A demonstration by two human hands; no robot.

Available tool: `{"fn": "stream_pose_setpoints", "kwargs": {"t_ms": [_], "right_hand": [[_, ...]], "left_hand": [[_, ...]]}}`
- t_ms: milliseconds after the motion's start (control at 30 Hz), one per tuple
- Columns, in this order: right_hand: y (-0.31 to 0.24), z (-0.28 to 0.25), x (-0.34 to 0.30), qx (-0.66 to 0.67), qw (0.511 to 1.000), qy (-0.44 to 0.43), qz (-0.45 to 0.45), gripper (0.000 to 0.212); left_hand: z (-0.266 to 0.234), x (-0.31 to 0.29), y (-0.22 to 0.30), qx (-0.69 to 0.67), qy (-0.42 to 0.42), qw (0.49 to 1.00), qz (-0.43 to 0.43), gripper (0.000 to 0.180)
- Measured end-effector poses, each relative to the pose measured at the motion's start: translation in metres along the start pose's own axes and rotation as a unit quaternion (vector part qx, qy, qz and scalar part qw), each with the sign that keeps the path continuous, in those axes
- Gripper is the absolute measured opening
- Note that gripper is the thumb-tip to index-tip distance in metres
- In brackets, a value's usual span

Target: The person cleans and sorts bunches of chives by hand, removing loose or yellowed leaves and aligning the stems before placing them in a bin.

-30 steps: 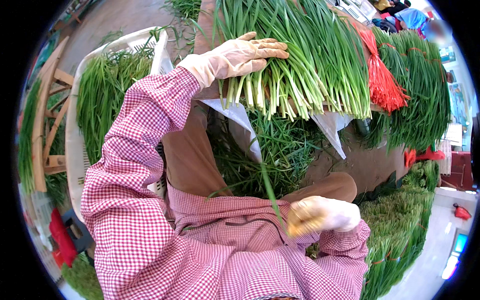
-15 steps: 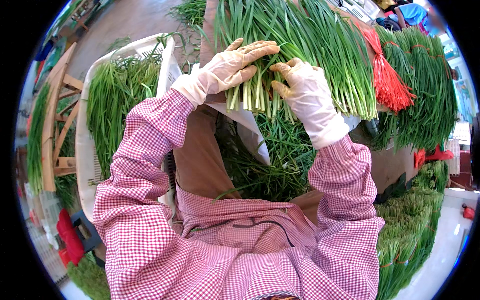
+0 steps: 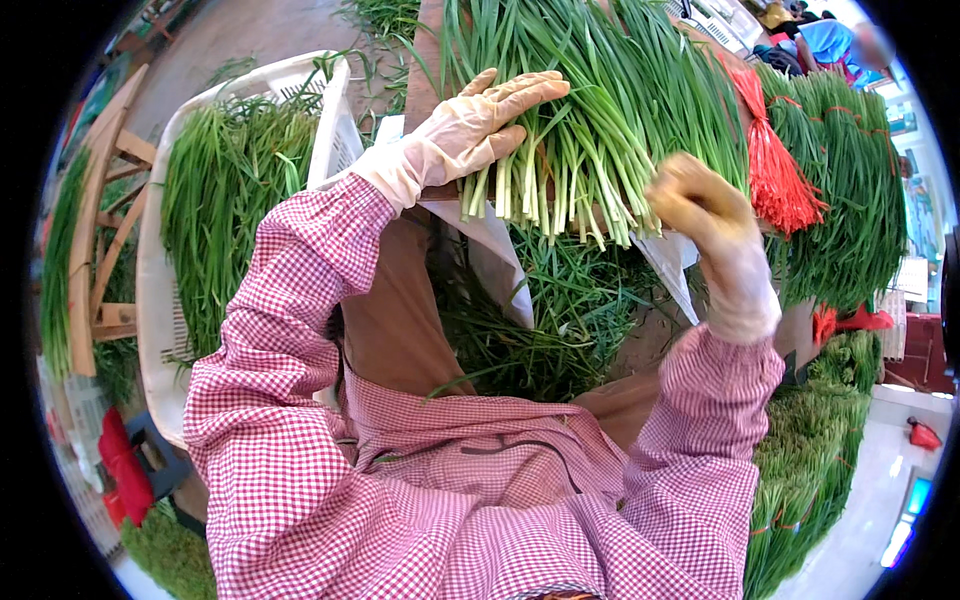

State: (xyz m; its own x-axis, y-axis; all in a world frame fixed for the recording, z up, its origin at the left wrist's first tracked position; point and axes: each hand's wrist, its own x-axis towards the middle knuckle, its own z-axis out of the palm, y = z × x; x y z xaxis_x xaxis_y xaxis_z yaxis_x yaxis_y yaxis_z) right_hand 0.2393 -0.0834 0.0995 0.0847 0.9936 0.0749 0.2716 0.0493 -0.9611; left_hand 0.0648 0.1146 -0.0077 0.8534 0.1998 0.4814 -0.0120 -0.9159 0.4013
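Note:
A thick layer of garlic chives [image 3: 590, 130] lies on the table, pale cut ends toward me and jutting past the near edge. My left hand [image 3: 470, 125], in a thin cream glove, rests on the chives at the left with its fingers stretched out and its thumb apart. My right hand [image 3: 708, 205], gloved too, is closed at the right end of the stem ends. Its fingers are curled, and what they grip, if anything, is hidden. The stems beside it fan toward the right.
To my left stands a white plastic crate [image 3: 150, 290] of chives. Red plastic ties [image 3: 775, 170] hang at the table's right, beside tied chive bundles [image 3: 850, 190]. Loose leaves [image 3: 560, 310] lie below the table edge. More bundles [image 3: 810, 470] stand at lower right; a person [image 3: 830, 45] is far right.
My right hand has moved right and a little down from the middle of the stems, and its fingers have curled closed. The stems there now fan rightward. My left hand has barely shifted.

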Motion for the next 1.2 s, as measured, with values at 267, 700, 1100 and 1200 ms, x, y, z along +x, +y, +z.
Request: {"fn": "stream_pose_setpoints", "kwargs": {"t_ms": [267, 700, 1100, 1200], "right_hand": [[-0.003, 0.022, -0.037, -0.151, 0.988, -0.008, -0.034, 0.011], [0.068, 0.056, 0.062, -0.598, 0.789, 0.087, -0.110, 0.014], [0.053, 0.002, 0.054, -0.083, 0.994, 0.034, 0.069, 0.023], [0.050, 0.005, 0.055, -0.066, 0.995, 0.068, 0.040, 0.022]], "left_hand": [[-0.006, 0.009, 0.013, 0.062, -0.027, 0.996, -0.061, 0.059], [-0.002, -0.006, 0.006, -0.138, 0.015, 0.987, -0.079, 0.065], [-0.004, -0.005, 0.018, -0.062, 0.108, 0.991, -0.054, 0.054], [-0.005, -0.001, 0.036, 0.040, 0.119, 0.992, -0.002, 0.048]]}}
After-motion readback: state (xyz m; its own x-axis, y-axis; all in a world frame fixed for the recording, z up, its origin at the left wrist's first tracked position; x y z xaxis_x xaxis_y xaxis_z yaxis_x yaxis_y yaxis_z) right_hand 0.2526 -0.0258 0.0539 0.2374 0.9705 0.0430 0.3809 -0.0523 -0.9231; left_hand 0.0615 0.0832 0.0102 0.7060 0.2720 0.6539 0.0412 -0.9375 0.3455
